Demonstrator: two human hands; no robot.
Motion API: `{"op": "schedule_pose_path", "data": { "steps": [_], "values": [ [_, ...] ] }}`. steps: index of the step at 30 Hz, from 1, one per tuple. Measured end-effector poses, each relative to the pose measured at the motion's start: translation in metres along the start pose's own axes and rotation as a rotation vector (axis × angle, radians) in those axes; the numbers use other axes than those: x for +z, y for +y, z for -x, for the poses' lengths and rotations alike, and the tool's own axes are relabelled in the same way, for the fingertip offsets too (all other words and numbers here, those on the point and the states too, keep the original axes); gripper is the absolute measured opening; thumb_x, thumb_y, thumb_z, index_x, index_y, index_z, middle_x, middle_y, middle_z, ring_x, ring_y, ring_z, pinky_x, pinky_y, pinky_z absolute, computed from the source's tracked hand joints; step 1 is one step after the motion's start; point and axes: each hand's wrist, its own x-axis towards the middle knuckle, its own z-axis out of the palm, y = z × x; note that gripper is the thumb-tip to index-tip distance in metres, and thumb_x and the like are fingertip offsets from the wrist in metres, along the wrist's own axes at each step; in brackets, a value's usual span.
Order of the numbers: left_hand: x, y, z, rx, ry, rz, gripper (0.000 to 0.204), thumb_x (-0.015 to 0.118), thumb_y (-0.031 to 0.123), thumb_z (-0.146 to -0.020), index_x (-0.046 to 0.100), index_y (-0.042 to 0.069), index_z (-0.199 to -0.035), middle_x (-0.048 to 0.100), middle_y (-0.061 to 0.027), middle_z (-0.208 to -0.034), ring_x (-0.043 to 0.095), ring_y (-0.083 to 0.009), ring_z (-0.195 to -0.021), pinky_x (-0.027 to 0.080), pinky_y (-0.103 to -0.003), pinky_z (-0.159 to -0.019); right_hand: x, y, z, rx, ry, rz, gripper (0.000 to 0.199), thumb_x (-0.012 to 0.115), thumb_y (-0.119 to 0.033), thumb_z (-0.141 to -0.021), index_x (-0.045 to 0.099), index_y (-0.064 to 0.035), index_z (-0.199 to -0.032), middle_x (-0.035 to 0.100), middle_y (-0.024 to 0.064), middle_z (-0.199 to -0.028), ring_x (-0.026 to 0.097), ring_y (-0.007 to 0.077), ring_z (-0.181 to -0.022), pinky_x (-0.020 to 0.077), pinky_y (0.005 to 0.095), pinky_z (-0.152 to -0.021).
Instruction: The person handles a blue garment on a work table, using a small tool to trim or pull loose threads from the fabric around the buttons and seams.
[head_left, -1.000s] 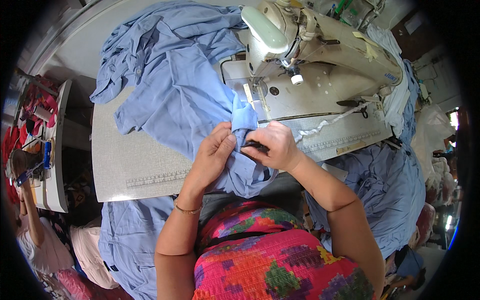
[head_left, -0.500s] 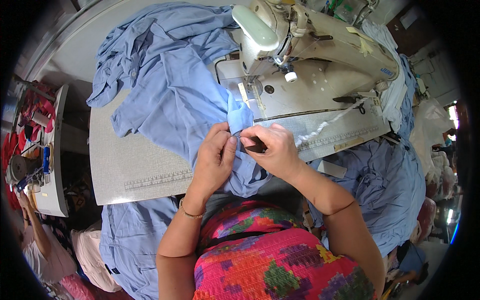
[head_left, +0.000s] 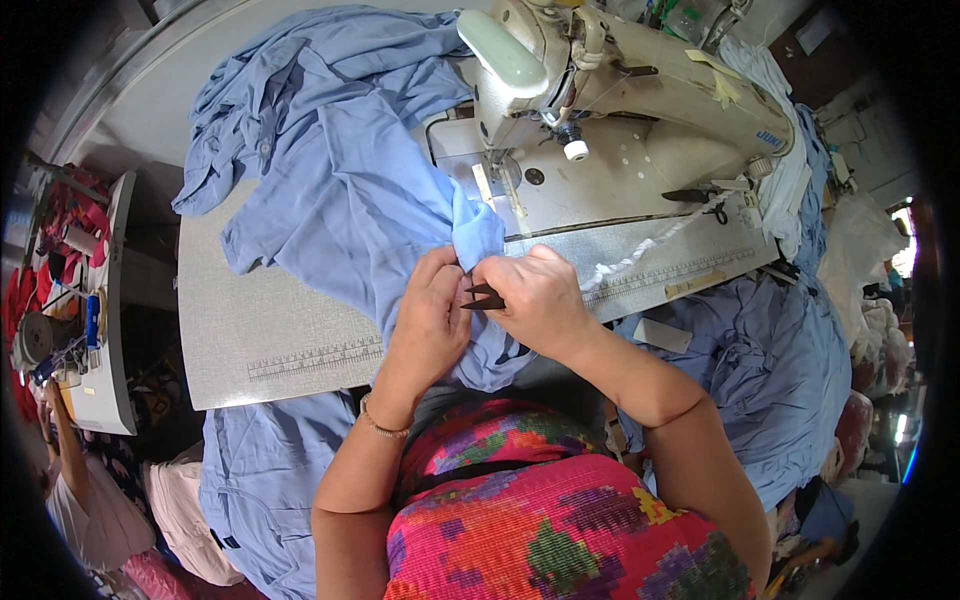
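Light blue fabric of a shirt lies across the left side of the sewing table and hangs over its front edge. My left hand is closed on a fold of it, fingers pinched together near the table's front. In my right hand is a pair of dark thread snips, held in the palm. Their two pointed blades stick out apart toward my left fingers. My right fingertips are close to the fabric; whether they also grip it is hidden. Just beyond my hands stands the sewing machine.
Black scissors with a white twisted cord lie on the machine's bed at right. More blue garments hang below the table, at left and right. A side shelf holds thread spools. Another person is at far left.
My right hand has shifted slightly left and turned, so the snips' blades now show, pointing at my left fingers. My left hand keeps its hold on the shirt.
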Motion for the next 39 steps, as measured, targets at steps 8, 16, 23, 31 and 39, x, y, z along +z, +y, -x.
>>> {"op": "schedule_pose_path", "data": {
  "steps": [8, 16, 23, 31, 39],
  "values": [
    [-0.003, 0.005, -0.002, -0.164, 0.054, 0.188, 0.010, 0.050, 0.002, -0.087, 0.053, -0.006, -0.083, 0.056, -0.0139, -0.100, 0.053, -0.0236, -0.086, 0.042, -0.029, -0.077, 0.007, 0.009, 0.004, 0.117, 0.115, 0.027, 0.020, 0.070, -0.017, -0.069, 0.052, -0.0097, -0.076, 0.057, 0.0050, -0.060, 0.056, 0.0244, -0.054, 0.0401, 0.0332, -0.053],
    [-0.009, 0.005, -0.005, -0.262, 0.002, 0.311, 0.019, 0.050, 0.008, -0.090, 0.052, -0.006, -0.078, 0.056, -0.0104, -0.102, 0.050, -0.0161, -0.087, 0.040, -0.026, -0.077, -0.017, 0.036, 0.009, 0.571, -0.109, -0.520, 0.024, 0.068, -0.020, -0.076, 0.054, -0.0036, -0.085, 0.053, 0.0060, -0.062, 0.052, 0.0171, -0.056, 0.0433, 0.0302, -0.055],
    [-0.008, 0.003, -0.005, -0.263, -0.004, 0.356, 0.018, 0.049, 0.008, -0.091, 0.052, -0.005, -0.078, 0.056, -0.0110, -0.102, 0.052, -0.0171, -0.086, 0.041, -0.026, -0.078, -0.011, 0.027, 0.005, 0.426, -0.043, -0.597, 0.020, 0.063, -0.012, -0.077, 0.053, -0.0010, -0.089, 0.056, 0.0068, -0.071, 0.054, 0.0146, -0.062, 0.0452, 0.0272, -0.060],
    [0.003, 0.012, -0.003, -0.057, 0.124, -0.085, 0.016, 0.066, 0.006, -0.076, 0.055, -0.003, -0.085, 0.056, -0.0147, -0.101, 0.056, -0.0279, -0.088, 0.045, -0.032, -0.075, -0.012, 0.017, 0.009, 0.704, -0.196, -1.119, 0.026, 0.067, -0.021, -0.085, 0.057, 0.0018, -0.094, 0.054, -0.0029, -0.081, 0.048, 0.0043, -0.075, 0.0428, 0.0199, -0.069],
    [0.011, 0.030, 0.005, 0.114, 0.129, -0.346, 0.040, 0.070, 0.007, -0.070, 0.054, -0.003, -0.105, 0.055, -0.0179, -0.106, 0.055, -0.0333, -0.086, 0.047, -0.039, -0.073, -0.007, 0.013, 0.007, 0.858, -0.145, -1.280, 0.017, 0.056, -0.015, -0.091, 0.056, -0.0001, -0.100, 0.054, -0.0036, -0.084, 0.046, 0.0031, -0.075, 0.0423, 0.0195, -0.068]
  ]
}}
